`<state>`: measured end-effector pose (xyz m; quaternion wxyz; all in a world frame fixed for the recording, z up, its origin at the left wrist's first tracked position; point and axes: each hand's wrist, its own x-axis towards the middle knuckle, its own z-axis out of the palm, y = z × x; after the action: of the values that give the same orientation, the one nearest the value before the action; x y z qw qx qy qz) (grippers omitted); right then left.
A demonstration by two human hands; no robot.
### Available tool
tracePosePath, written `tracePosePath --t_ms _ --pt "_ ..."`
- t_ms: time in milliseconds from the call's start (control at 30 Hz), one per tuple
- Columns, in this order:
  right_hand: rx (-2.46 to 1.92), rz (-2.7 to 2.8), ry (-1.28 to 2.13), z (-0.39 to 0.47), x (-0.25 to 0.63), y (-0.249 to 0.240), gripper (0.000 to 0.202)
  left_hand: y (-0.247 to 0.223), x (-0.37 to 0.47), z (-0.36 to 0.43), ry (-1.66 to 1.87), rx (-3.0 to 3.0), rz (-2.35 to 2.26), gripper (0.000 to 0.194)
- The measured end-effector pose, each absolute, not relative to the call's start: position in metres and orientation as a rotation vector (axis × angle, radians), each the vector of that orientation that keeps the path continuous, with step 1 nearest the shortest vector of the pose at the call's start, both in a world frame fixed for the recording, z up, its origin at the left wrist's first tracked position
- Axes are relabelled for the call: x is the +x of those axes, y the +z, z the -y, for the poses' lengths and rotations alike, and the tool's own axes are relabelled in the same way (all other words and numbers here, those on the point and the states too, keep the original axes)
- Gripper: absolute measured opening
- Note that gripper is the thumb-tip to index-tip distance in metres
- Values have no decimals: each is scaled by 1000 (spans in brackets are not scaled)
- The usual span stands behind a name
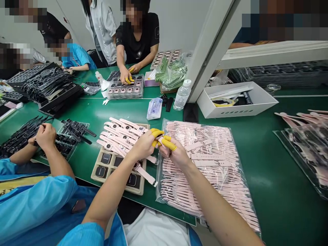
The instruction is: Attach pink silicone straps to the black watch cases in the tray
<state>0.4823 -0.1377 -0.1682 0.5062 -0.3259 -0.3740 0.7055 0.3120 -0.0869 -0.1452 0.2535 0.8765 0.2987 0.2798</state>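
My left hand [145, 144] and my right hand [172, 148] meet at the middle of the view, with yellow covers on some fingertips. Between them they pinch a small pale pink piece, mostly hidden by the fingers. Under and beside my left hand, pink-strapped watches [123, 135] lie in a pile on a beige compartment tray [96, 173] that holds dark square watch faces. Below my right hand lies a large clear bag [205, 191] full of pink straps, with a few loose straps [210, 160] on top.
A water bottle [182, 95], a tissue pack [154, 108] and a white box [237, 111] stand beyond the bag. At left, a co-worker's hands [46, 136] are near black straps [19, 136]. Another person works across the green table [276, 164].
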Motion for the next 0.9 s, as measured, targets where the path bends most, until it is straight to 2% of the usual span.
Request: tracePosePath --t_ms 700,900 --pt "-708 757 1740 137 478 -165 38 -146 314 89 777 2373 -864 56" --pt "-681 770 1702 135 477 -168 38 -145 314 87 807 2417 -845 51"
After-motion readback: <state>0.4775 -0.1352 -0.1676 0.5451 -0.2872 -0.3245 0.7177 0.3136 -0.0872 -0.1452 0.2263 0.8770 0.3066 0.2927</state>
